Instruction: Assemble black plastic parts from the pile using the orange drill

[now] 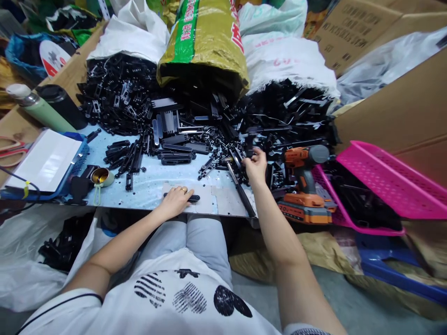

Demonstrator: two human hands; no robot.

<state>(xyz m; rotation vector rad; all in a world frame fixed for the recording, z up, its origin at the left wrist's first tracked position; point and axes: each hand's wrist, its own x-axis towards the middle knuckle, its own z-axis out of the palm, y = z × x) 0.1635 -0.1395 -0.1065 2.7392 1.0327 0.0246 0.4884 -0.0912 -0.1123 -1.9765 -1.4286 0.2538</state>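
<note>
My left hand (177, 197) rests on a flat black plastic strip (194, 198) at the near edge of the pale blue table (150, 184), fingers curled over it. My right hand (255, 165) reaches into the pile of black plastic parts (216, 125) and pinches a small black piece there. A long black bar (240, 188) lies just left of my right wrist. An orange cordless drill (303, 179) stands upright right of my right hand.
Open sacks (204, 42) spill black parts at the back. A pink basket (377, 186) sits right, cardboard boxes (394, 107) behind it. At left are a white box in a blue tray (45, 160), bottles (42, 109), scissors (10, 149) and a small brass cup (101, 177).
</note>
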